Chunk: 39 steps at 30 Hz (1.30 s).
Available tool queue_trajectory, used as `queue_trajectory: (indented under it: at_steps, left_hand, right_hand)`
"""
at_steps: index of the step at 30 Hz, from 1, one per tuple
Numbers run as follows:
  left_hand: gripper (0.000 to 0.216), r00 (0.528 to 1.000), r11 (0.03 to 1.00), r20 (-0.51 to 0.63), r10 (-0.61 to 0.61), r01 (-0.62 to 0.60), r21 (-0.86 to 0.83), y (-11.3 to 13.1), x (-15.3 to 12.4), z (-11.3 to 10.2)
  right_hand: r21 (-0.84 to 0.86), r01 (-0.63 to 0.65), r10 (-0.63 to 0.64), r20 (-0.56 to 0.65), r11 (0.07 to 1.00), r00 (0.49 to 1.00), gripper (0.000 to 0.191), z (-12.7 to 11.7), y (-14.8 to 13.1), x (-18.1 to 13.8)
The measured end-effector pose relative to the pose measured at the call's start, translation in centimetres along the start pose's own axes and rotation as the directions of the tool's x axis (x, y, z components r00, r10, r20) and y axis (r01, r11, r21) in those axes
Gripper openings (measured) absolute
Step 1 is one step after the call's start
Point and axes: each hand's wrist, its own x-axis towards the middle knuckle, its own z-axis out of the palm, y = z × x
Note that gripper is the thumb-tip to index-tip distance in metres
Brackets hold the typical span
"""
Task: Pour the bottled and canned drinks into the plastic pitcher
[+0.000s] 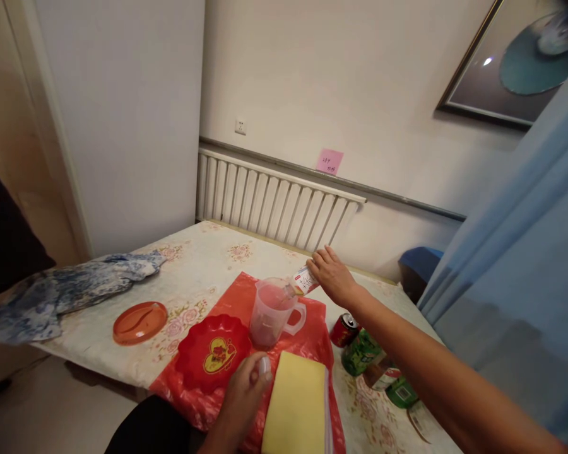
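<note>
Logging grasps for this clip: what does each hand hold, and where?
Right hand grips the small white printed container by its raised end; left hand pinches a small white cap.

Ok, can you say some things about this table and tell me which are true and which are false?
1. The right hand tips a bottle at the clear jug. True.
2. The left hand holds a spoon. False: it holds a white cap.
3. The orange dish sits on top of the jug. False: it lies on the tablecloth, apart from the jug.
4. A pink note is stuck on the wall. True.
</note>
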Motion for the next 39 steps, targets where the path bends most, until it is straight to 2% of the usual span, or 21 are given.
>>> queue_trajectory:
  at_steps: [11, 14, 16, 20, 26, 32, 37, 39]
  left_hand:
    - [0.045, 0.999, 0.995, -0.012, 0.040, -0.039, 0.089, -0.1, 0.8, -0.2]
    - [0.046, 0.999, 0.994, -0.013, 0.041, -0.039, 0.099, 0.2, 1.1, -0.3]
    - [0.048, 0.999, 0.994, -0.022, 0.030, -0.028, 0.109, 0.6, 1.4, -0.4]
    - [0.051, 0.999, 0.996, -0.051, 0.008, -0.003, 0.093, 1.8, 2.1, -0.7]
    - [0.051, 0.998, 1.000, -0.068, 0.003, -0.001, 0.029, 3.7, 3.5, -1.2]
    - [0.050, 0.997, 0.999, -0.079, 0.006, -0.010, -0.050, 5.4, 4.8, -1.3]
    - [0.047, 0.998, 0.992, -0.018, 0.064, -0.066, -0.108, 6.8, 5.1, -1.1]
    - [0.045, 0.997, 0.995, -0.009, 0.073, -0.074, -0.061, 7.3, 5.0, -1.0]
  right_hand:
    - [0.001, 0.013, -0.013, -0.005, 1.000, 1.000, 0.028, 0.3, -1.0, 0.1]
    - [0.055, -0.031, 0.030, 0.026, 0.998, 0.999, 0.028, 0.7, -1.1, -0.2]
    - [0.148, -0.098, 0.088, 0.068, 0.984, 0.994, 0.029, 0.9, -1.1, -0.5]
    - [0.370, -0.294, 0.239, 0.189, 0.881, 0.953, 0.030, 1.7, -1.4, -1.6]
    - [0.480, -0.459, 0.353, 0.299, 0.747, 0.887, 0.038, 3.4, -2.5, -4.3]
    - [0.619, -0.479, 0.330, 0.348, 0.622, 0.878, 0.029, 2.0, -4.9, -7.2]
    - [0.826, -0.426, 0.375, 0.288, 0.368, 0.881, 0.041, 0.9, -8.1, -9.8]
    - [0.836, -0.433, 0.381, 0.300, 0.336, 0.875, 0.039, 0.9, -9.2, -10.6]
